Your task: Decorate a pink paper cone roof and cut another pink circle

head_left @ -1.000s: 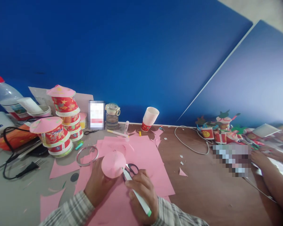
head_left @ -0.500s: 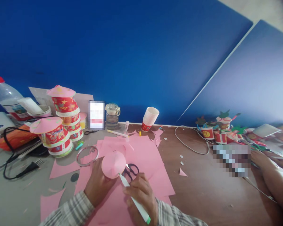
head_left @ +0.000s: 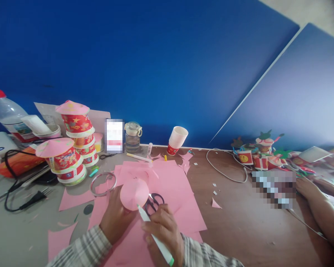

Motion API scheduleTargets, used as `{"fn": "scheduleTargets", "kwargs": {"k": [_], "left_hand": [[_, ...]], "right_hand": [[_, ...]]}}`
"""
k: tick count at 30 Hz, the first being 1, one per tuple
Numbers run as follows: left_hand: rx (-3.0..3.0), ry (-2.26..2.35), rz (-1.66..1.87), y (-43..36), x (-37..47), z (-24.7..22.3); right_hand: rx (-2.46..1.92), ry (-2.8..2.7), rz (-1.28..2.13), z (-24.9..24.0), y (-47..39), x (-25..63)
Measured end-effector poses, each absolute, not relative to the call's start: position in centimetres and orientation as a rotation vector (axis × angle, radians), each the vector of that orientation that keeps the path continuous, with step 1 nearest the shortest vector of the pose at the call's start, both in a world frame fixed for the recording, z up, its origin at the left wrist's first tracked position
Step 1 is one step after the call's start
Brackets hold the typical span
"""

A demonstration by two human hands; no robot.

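In my left hand is a pink paper cone, held up by its underside; the fingers beneath it are partly hidden. My right hand grips a white marker with a green end, and its green tip meets the cone's near edge. Just behind my right hand, black-handled scissors lie on pink paper sheets. A roll of clear tape rests left of the cone.
Two red paper-cup towers with pink cone roofs, the nearer tower included, stand at left. Behind the paper are a glass water jar and stacked paper cups. At right, another person's arm lies on the table near a white cable.
The marker and my right hand have shifted slightly left along the cone's near edge. My left hand and the cone stay almost in place.
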State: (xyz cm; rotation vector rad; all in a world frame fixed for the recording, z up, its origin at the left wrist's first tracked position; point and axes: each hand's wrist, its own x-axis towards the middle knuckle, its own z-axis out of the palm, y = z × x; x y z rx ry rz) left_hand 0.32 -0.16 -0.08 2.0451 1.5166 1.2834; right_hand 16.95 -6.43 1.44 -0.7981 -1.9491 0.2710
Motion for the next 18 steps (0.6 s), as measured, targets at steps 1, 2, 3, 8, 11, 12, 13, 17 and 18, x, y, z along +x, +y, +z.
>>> {"fn": "scheduleTargets", "kwargs": {"k": [1, 2, 3, 8, 11, 12, 13, 17, 18], "left_hand": [[2.051, 1.513, 1.277, -0.16, 0.28, -0.13], [2.056, 1.511, 1.274, -0.16, 0.26, -0.18], [2.057, 1.513, 1.275, -0.17, 0.24, -0.23], [2.063, 1.508, 1.291, -0.21, 0.30, -0.33], [2.069, 1.515, 1.299, -0.21, 0.34, -0.25], [2.059, 1.521, 1.297, -0.21, 0.35, -0.20], [2.048, 1.523, 1.290, -0.22, 0.35, -0.14], [2.008, 1.527, 1.272, -0.25, 0.38, 0.03], [2.002, 1.531, 1.273, -0.25, 0.40, 0.04]], "right_hand": [[-0.799, -1.954, 0.269, 1.22, -6.40, 16.94], [-0.801, -1.960, 0.268, 1.01, -6.38, 16.93], [-0.807, -1.965, 0.269, 0.86, -6.37, 16.93], [-0.818, -1.958, 0.261, 1.06, -6.43, 16.96], [-0.814, -1.956, 0.263, 1.53, -6.54, 17.09], [-0.815, -1.957, 0.265, 1.64, -6.56, 17.13], [-0.817, -1.959, 0.267, 1.69, -6.59, 17.17], [-0.816, -1.914, 0.242, 1.45, -6.66, 17.29], [-0.815, -1.904, 0.242, 1.32, -6.67, 17.33]]}}
